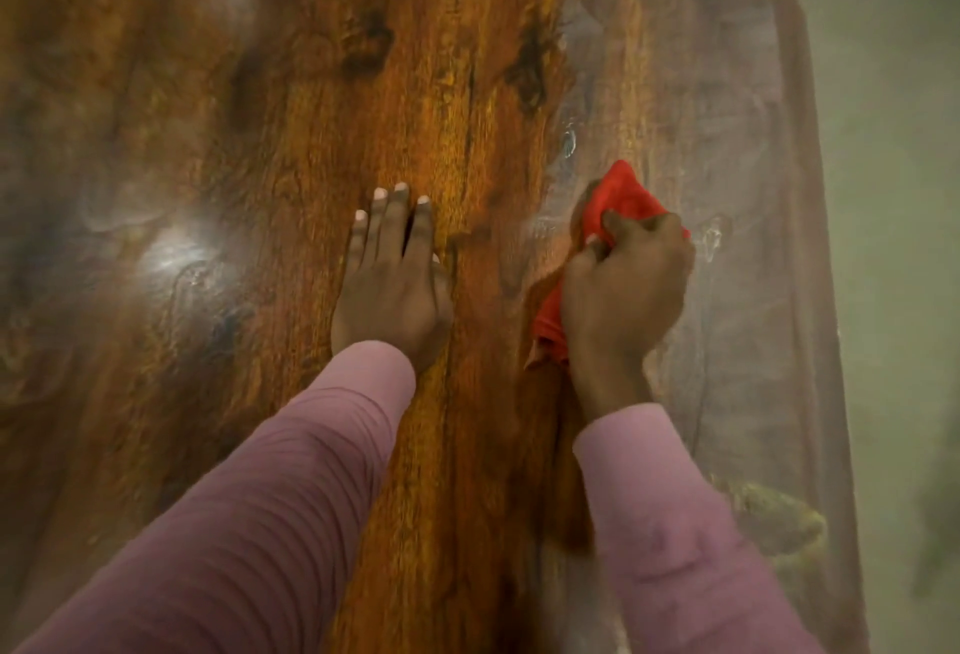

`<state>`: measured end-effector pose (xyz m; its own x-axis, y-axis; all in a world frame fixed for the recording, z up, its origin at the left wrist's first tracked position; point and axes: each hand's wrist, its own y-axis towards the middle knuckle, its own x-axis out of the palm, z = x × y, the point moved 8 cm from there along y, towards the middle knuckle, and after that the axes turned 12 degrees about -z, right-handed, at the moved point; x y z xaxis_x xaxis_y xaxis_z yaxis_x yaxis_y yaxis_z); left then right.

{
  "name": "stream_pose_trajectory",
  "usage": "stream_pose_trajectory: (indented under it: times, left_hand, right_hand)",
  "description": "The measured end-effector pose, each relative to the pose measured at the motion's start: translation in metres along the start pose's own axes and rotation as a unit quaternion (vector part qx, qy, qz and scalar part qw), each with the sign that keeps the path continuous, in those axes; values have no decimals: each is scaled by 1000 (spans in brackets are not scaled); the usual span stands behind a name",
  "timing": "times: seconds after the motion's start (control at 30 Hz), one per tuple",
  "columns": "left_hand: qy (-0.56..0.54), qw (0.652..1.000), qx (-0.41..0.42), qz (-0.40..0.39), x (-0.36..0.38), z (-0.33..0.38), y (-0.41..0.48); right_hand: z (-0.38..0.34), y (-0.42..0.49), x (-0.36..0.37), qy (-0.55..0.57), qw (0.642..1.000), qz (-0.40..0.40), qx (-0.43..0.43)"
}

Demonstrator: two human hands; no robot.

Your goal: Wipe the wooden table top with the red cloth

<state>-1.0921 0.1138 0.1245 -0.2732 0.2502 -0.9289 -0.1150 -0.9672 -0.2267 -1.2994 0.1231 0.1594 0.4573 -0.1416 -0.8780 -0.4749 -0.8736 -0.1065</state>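
While flat on the table top [218, 81], left hand [390, 284] straight-fingered; right hand [626, 289] tight around red cloth [621, 193].

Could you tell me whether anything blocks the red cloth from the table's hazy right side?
Nothing visible does: the right hand grips the red cloth there, and the left hand lies flat to its left.

The blurred right hand [626, 284] covers the middle of the red cloth [621, 198], leaving only a tip at its 12 o'clock and a fold at 8. The wooden table top [249, 97] runs out of frame at 9 and 6 o'clock.
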Motion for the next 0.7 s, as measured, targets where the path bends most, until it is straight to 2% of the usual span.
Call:
stream_pose_trajectory:
  times: [0.07,0.2,0.27,0.33,0.4,0.47,0.5,0.57,0.7]
  left_hand:
    - [4,1000,1,1,0,0,0]
    - [6,1000,5,-4,-1,1,0]
    - [4,1000,5,-2,-3,2,-2]
    - [2,1000,1,-4,-4,2,-3]
    - [3,1000,2,-11,-3,2,-2]
    - [3,1000,4,-8,-3,3,0]
    - [5,1000,2,-7,-3,2,0]
    - [10,1000,-3,-7,-3,3,0]
    - [9,1000,0,-8,0,2,1]
  right_hand:
    - [-21,-8,10,10,1000,-6,-27]
    - [-65,-35,37,-3,973,-95,-212]
    - [-62,-28,35,-19,957,-127,-262]
    - [-39,-1,21,-34,970,-104,-215]
    - [-12,35,1,-20,993,-61,-100]
    - [-4,54,-8,-3,999,-26,-19]
    - [-9,54,-6,-5,1000,-17,-5]
    - [-29,46,5,1,999,-25,-22]
    - [-82,15,37,-4,984,-84,-159]
